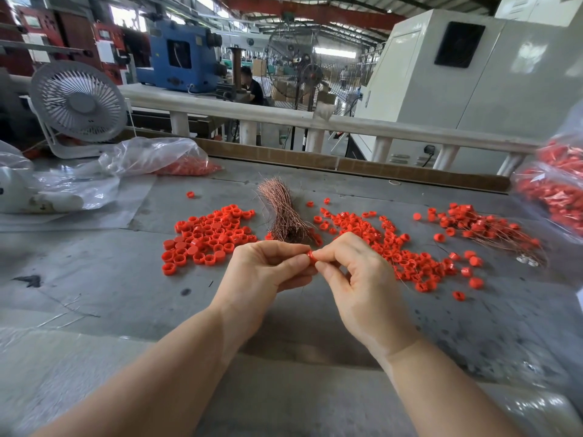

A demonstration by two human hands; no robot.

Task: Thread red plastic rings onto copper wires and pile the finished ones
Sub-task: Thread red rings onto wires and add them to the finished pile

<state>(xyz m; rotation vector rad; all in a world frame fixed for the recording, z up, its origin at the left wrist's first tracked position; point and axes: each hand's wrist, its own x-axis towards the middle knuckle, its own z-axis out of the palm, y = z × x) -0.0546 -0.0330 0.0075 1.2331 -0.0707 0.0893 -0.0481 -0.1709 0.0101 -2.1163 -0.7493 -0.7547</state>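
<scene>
Both forearms reach in from the bottom edge over the grey table (94, 279). Left hand (265, 269) and right hand (356, 272) meet fingertip to fingertip, pinching one red ring (310, 257) between them just above the table's middle. Whether a wire already passes through it cannot be told. Behind the hands lies a bundle of copper wires (280, 212), flanked by a left heap of rings (205, 238) and a middle heap (394, 247). Threaded pieces (485, 228) pile at the right, near a bag of red parts (558, 190). A small white fan (79, 104) stands far left.
</scene>
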